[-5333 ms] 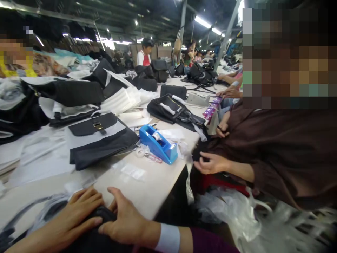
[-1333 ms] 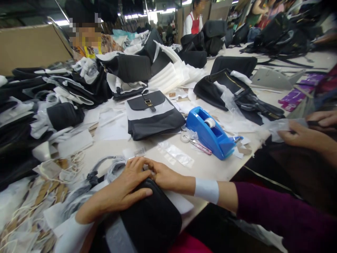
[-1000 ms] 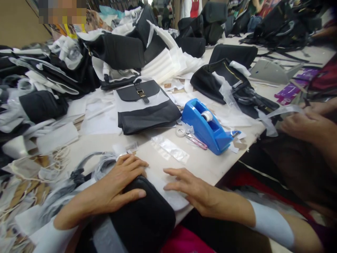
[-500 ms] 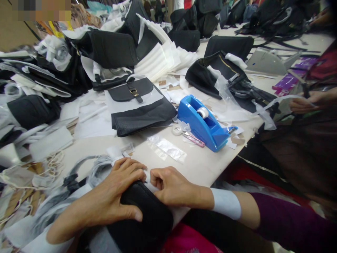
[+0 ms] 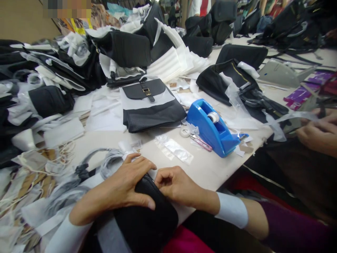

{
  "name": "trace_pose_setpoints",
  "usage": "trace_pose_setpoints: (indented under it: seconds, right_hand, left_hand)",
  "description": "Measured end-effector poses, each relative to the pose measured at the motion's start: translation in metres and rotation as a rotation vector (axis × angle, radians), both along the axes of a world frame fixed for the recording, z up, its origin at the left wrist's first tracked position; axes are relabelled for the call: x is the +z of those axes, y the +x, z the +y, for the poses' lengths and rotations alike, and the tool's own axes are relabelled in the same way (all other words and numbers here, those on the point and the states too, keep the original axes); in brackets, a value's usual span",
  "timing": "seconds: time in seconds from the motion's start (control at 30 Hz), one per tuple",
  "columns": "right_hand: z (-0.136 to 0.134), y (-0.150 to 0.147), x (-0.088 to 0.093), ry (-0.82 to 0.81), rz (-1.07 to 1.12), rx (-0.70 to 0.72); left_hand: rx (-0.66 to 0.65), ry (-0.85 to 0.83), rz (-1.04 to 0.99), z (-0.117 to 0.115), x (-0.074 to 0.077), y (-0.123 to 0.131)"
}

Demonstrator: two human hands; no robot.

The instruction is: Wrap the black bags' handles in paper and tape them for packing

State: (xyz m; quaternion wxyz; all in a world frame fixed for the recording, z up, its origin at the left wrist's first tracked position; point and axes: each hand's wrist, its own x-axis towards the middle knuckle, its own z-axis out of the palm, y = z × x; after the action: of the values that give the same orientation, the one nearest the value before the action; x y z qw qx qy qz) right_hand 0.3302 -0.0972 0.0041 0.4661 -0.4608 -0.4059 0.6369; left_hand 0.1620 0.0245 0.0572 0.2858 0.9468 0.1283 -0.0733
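At the front edge of the table, my left hand (image 5: 130,181) grips the top of a black bag (image 5: 150,214), thumb on the near face and fingers over the far side. My right hand (image 5: 179,186) is closed in a pinch against the bag's right edge; what lies between its fingertips is hidden. Beside my left hand are coiled straps in pale wrap (image 5: 112,163). Past my hands lie clear plastic packets (image 5: 175,149), small pink-handled scissors (image 5: 201,143) and a blue tape dispenser (image 5: 213,128).
A black buckled bag (image 5: 155,112) with white sheeting lies mid-table. Black bags (image 5: 131,47) and white foam sheets (image 5: 171,61) are heaped behind it. Tangled strings (image 5: 61,160) lie at left. At right, another person's hands (image 5: 319,131) hold a pale strip near the table edge.
The view has shifted, so most things appear further right. White material between my hands has dropped out of sight. My left hand still grips the bag; my right fingers remain curled at its edge.
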Motion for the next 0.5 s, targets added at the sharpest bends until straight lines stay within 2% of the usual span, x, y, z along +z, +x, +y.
trace_pose_setpoints:
  seconds: [0.13, 0.27, 0.33, 0.4, 0.5]
  right_hand:
    - [-0.001, 0.008, 0.007, -0.095, 0.028, 0.1]
    - [-0.012, 0.016, 0.022, 0.05, -0.353, -0.075]
    - [-0.019, 0.007, 0.026, 0.083, -0.496, -0.076]
    - [-0.025, -0.008, 0.027, 0.078, -0.532, -0.046]
    - [-0.029, -0.028, 0.023, 0.091, -0.557, -0.121]
  left_hand:
    - [0.007, 0.015, -0.001, -0.002, 0.0, 0.006]
    - [0.018, 0.045, -0.01, -0.004, 0.001, 0.006]
    - [0.024, 0.057, -0.024, -0.004, -0.001, 0.004]
    - [0.03, 0.063, -0.047, -0.004, -0.003, 0.003]
    - [0.021, 0.058, -0.078, -0.003, -0.007, 0.001]
